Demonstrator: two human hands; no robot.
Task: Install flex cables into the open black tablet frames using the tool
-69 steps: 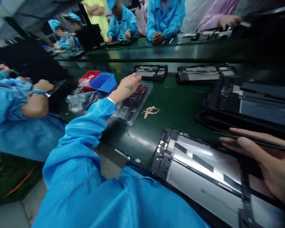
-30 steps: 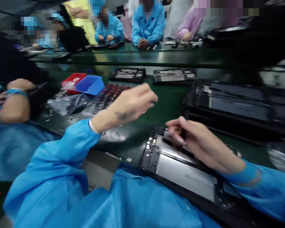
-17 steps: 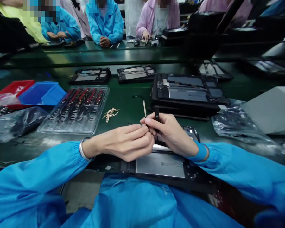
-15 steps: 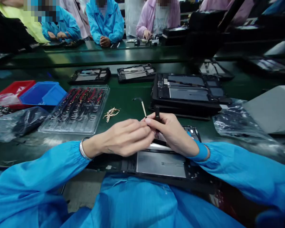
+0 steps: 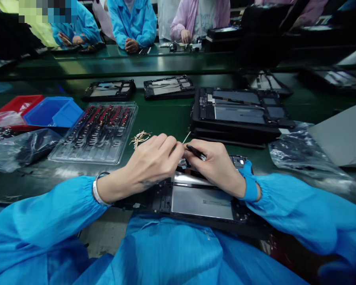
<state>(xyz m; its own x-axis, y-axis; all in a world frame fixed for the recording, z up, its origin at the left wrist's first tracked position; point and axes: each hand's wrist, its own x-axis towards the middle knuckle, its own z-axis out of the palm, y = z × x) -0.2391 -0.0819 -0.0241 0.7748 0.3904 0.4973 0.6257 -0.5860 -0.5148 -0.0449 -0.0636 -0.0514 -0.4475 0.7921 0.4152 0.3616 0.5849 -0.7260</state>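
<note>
Where the strip point(image 5: 186, 137) stood upright, both hands — left point(image 5: 154, 160), right point(image 5: 216, 166) — now grip it flatter.

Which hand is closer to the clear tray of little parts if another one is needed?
Left, probably. The left hand is on the same side as the tray, with bare belt between them. The right hand holds a black tool over the open device and would have to cross over.
</note>
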